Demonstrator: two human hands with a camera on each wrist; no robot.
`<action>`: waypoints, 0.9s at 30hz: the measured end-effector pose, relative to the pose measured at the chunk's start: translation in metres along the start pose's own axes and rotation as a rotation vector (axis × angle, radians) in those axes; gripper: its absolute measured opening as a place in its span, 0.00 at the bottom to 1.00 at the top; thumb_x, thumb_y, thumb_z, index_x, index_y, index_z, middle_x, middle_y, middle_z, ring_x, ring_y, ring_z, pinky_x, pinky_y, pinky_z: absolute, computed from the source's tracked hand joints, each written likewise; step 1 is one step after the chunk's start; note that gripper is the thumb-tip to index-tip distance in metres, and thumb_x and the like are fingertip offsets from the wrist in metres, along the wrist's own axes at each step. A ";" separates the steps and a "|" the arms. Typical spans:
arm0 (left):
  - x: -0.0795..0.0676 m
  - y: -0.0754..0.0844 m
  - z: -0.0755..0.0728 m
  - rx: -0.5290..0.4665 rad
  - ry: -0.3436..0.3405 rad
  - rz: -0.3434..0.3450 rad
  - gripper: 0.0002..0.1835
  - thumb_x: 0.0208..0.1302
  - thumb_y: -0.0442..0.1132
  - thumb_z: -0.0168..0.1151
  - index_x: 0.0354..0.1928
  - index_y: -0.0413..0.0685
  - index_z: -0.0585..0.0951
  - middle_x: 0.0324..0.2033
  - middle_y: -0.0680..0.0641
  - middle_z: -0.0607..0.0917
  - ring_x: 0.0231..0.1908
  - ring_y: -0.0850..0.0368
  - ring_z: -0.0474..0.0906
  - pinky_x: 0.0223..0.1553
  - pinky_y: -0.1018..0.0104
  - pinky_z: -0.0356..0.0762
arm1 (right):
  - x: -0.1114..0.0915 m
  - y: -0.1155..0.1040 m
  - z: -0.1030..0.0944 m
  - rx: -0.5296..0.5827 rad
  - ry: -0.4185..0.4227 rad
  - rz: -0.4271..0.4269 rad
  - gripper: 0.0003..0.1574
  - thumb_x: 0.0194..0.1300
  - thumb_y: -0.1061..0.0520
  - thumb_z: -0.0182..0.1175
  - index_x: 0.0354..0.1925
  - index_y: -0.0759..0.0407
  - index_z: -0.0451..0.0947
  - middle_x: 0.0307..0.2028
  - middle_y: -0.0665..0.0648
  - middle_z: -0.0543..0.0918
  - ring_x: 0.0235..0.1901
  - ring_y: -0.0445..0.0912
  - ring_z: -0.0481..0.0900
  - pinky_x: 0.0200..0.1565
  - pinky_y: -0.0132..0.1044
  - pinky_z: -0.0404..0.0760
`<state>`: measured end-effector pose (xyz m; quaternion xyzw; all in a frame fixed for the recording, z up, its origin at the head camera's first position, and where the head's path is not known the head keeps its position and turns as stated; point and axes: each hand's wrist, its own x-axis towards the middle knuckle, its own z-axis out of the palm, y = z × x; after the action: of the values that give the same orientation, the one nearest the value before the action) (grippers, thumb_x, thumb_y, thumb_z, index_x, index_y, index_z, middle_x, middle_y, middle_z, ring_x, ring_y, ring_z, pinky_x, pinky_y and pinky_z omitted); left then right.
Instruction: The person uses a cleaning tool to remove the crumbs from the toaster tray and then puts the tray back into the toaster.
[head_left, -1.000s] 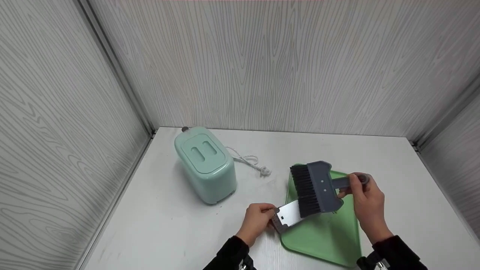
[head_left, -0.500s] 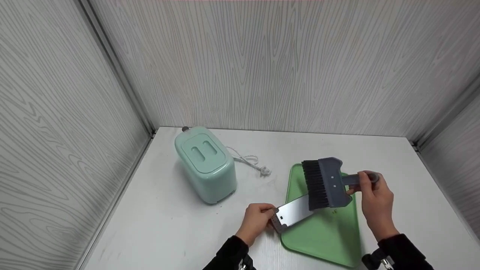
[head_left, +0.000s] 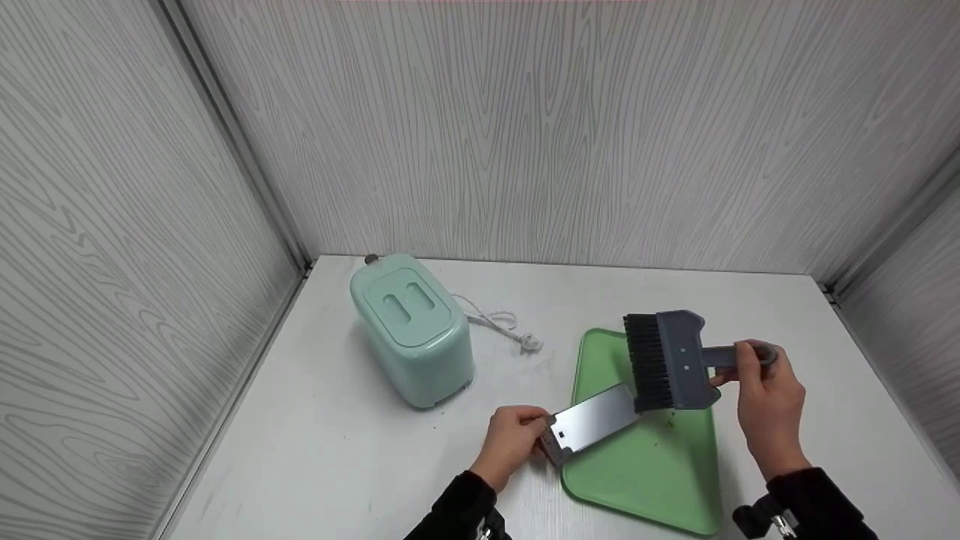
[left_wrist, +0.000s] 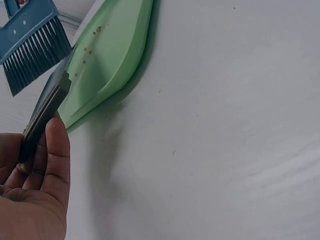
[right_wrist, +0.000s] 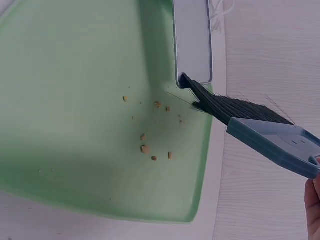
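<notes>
My left hand (head_left: 510,442) pinches the dark end of a slim, shiny metal crumb tray (head_left: 598,420), its far end over the green plastic tray (head_left: 649,484). With my right hand (head_left: 772,409) I hold the short handle of a dark grey hand brush (head_left: 684,364). Its black bristles (right_wrist: 235,107) overlap the far end of the crumb tray in the head view, and the right wrist view has them right at its edge. Several brown crumbs (right_wrist: 144,149) lie scattered on the green tray below. In the left wrist view the crumb tray (left_wrist: 47,107) is tilted, seen nearly edge-on.
A mint-green toaster (head_left: 411,330) with a covered top stands left of the hands. Its white cord and plug (head_left: 529,343) lie on the white table (head_left: 315,450) beside it. Wood-grain panels (head_left: 510,135) close off the back and both sides.
The brush in my right hand has moved right along the crumb tray toward its far end, baring more metal. My left hand and the crumb tray have stayed in place.
</notes>
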<state>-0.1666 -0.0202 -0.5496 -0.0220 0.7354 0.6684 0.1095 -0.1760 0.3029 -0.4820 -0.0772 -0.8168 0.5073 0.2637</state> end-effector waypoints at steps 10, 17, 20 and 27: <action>0.002 -0.001 0.001 0.022 0.020 0.012 0.07 0.67 0.31 0.64 0.42 0.38 0.89 0.33 0.47 0.89 0.22 0.63 0.77 0.27 0.61 0.83 | 0.006 -0.001 -0.008 -0.003 0.075 0.002 0.20 0.81 0.44 0.51 0.53 0.58 0.75 0.28 0.50 0.87 0.26 0.34 0.85 0.42 0.24 0.71; 0.003 -0.002 0.000 0.017 0.006 0.012 0.09 0.67 0.28 0.61 0.43 0.35 0.89 0.33 0.46 0.90 0.22 0.62 0.78 0.29 0.59 0.85 | 0.007 -0.010 -0.007 0.065 0.089 -0.006 0.21 0.81 0.43 0.50 0.55 0.58 0.74 0.30 0.51 0.87 0.26 0.36 0.85 0.49 0.22 0.74; 0.003 -0.001 0.000 0.005 -0.012 0.004 0.10 0.69 0.28 0.59 0.45 0.34 0.88 0.34 0.44 0.90 0.21 0.61 0.79 0.29 0.58 0.86 | 0.005 -0.017 -0.004 0.119 0.075 -0.028 0.21 0.81 0.44 0.50 0.55 0.60 0.74 0.31 0.54 0.87 0.27 0.38 0.86 0.51 0.23 0.76; 0.002 0.000 0.001 0.003 -0.003 0.008 0.10 0.69 0.29 0.61 0.46 0.34 0.88 0.35 0.43 0.90 0.22 0.61 0.79 0.28 0.58 0.86 | -0.003 -0.034 0.007 0.189 0.032 -0.078 0.21 0.82 0.48 0.49 0.56 0.63 0.74 0.33 0.56 0.87 0.27 0.41 0.86 0.49 0.27 0.79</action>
<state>-0.1684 -0.0191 -0.5496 -0.0179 0.7364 0.6677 0.1080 -0.1716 0.2801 -0.4558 -0.0280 -0.7633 0.5703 0.3023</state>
